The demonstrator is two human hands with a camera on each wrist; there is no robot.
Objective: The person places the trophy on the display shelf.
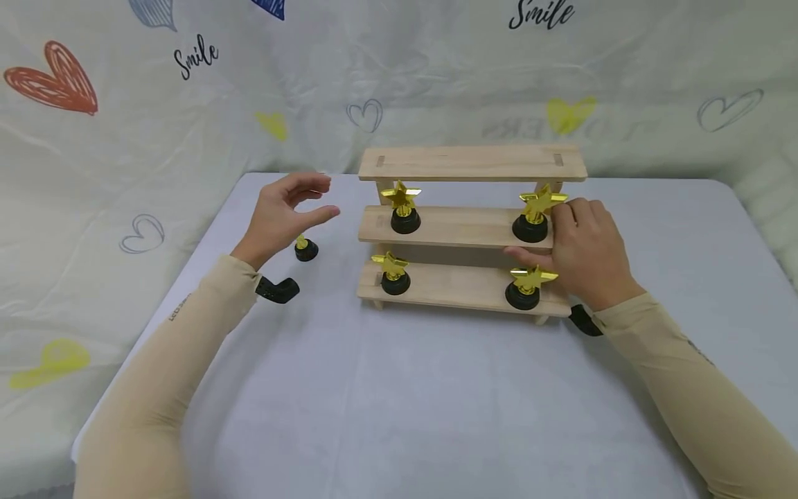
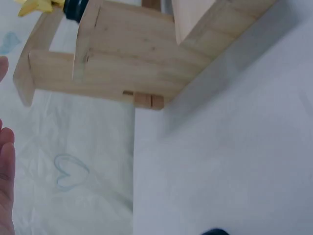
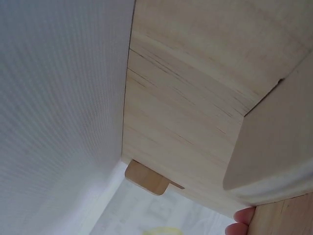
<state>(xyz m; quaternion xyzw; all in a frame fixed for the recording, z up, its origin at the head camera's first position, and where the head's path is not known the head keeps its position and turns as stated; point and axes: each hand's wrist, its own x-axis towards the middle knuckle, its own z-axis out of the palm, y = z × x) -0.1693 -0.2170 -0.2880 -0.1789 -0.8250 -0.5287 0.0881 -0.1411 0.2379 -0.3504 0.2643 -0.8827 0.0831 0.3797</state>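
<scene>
A three-tier wooden shelf (image 1: 464, 225) stands on the table. My right hand (image 1: 589, 253) grips its right end, with the thumb along the front below the middle tier. In the right wrist view, fingertips (image 3: 238, 223) touch the wood. My left hand (image 1: 283, 215) is raised left of the shelf, thumb and fingers apart, holding nothing. Gold star trophies with round black bases stand on the tiers: a middle-left trophy (image 1: 404, 215), a middle-right trophy (image 1: 531, 223), a lower-left trophy (image 1: 395, 281) and a lower-right trophy (image 1: 524, 294). Another trophy (image 1: 306, 249) is partly hidden behind my left hand.
The shelf's top tier (image 1: 474, 163) bears no trophy. A white cloth covers the table (image 1: 399, 402). Behind it hangs a pale curtain (image 1: 424, 69) printed with hearts and words. A black piece (image 1: 278, 290) sticks out at my left wrist.
</scene>
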